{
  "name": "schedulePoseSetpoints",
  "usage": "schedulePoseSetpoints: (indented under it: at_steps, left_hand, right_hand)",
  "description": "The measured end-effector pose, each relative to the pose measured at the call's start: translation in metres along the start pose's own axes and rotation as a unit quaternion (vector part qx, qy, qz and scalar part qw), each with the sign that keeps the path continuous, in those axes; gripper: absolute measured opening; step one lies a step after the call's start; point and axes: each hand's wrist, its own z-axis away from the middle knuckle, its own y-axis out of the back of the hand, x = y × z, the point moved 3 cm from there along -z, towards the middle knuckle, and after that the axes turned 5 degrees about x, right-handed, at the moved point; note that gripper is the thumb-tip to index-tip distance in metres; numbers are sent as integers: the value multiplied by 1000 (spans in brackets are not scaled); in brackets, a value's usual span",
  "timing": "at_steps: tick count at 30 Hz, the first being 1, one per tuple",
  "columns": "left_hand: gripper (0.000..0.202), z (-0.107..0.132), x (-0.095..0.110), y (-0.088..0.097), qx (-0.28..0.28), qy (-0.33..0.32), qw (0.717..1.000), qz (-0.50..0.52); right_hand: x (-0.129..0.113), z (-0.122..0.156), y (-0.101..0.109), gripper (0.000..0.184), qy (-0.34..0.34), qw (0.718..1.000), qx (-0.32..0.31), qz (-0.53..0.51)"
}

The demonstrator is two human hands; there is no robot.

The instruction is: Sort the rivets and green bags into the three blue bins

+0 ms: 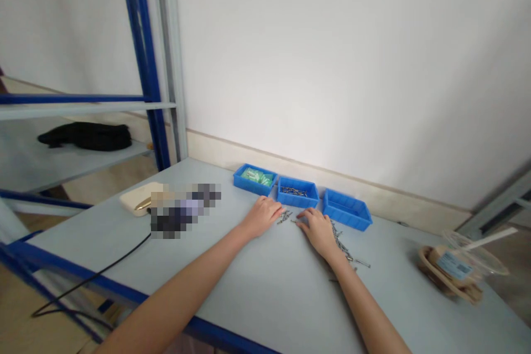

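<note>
My left hand rests on the table just left of a small group of metal screw-like pieces. Its fingers are curled together at the edge of that group, and whatever is between them is hidden. To the right, my right hand lies palm down with bent fingers, thumb and forefinger apart beside a single small piece. A larger scatter of the same metal pieces lies by the right wrist, partly covered by the forearm. Behind the hands, a blue bin holds similar dark metal pieces.
A blue bin with green and white packets stands left, another blue bin right. Farther right is a clear cup with a straw in a cardboard holder. At left lie a cream tray, a blurred-out object and a black cable.
</note>
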Motion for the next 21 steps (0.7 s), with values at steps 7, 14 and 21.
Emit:
schedulePoseSetpoints:
  at_steps: [7, 14, 21]
  left_hand:
    - [21, 5, 10, 8, -28, -40, 997, 55]
    - [16, 7, 25, 0, -44, -155, 987, -13]
    - [24, 5, 25, 5, -19, -131, 991, -33]
  right_hand:
    - [-7, 7, 0, 14, 0, 999, 5, -37]
    - [-3, 10, -6, 22, -63, 961, -5, -269]
    - [-12, 12, 7, 25, -17, 951, 17, -309]
